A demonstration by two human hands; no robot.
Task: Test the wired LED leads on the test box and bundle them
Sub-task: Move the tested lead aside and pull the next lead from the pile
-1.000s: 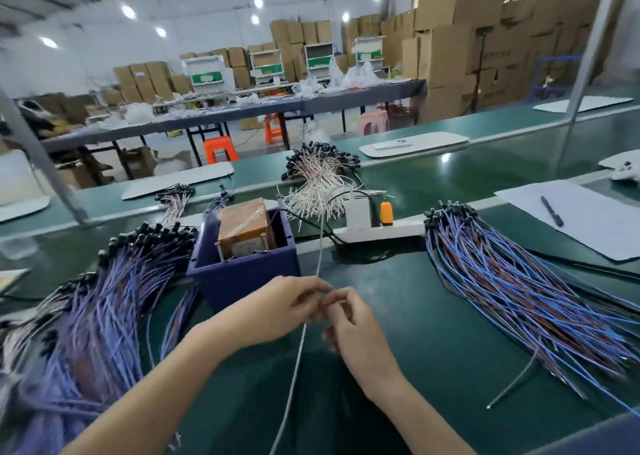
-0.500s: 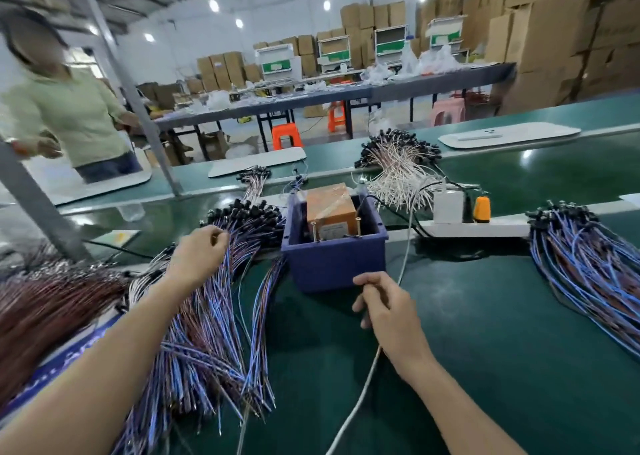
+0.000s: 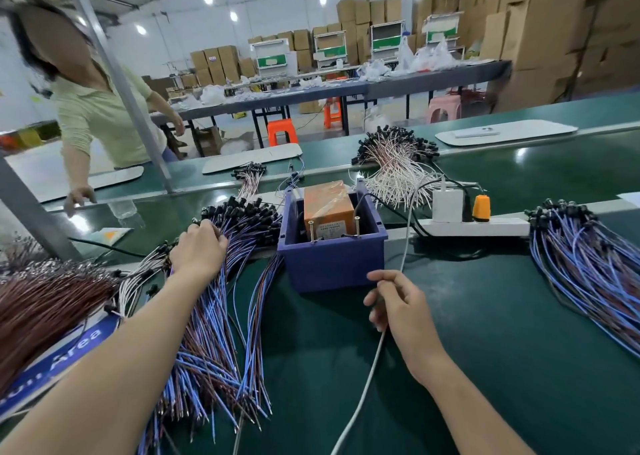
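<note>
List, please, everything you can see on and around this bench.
test box: one, blue, bench centre, holds an orange block
blue-and-brown leads: one pile, left of the box
blue leads: one pile, far right
white leads: one pile, behind the box
brown leads: one pile, far left
power strip: one, white, right of the box
white cable: one, from behind the box to the near edge
orange stools: two, beyond the belt
cardboard boxes: many, brown, stacked at the back
person: one, pale green top, across the belt
left hand: fingers curled into the blue-and-brown leads
right hand: pinches the white cable
</note>
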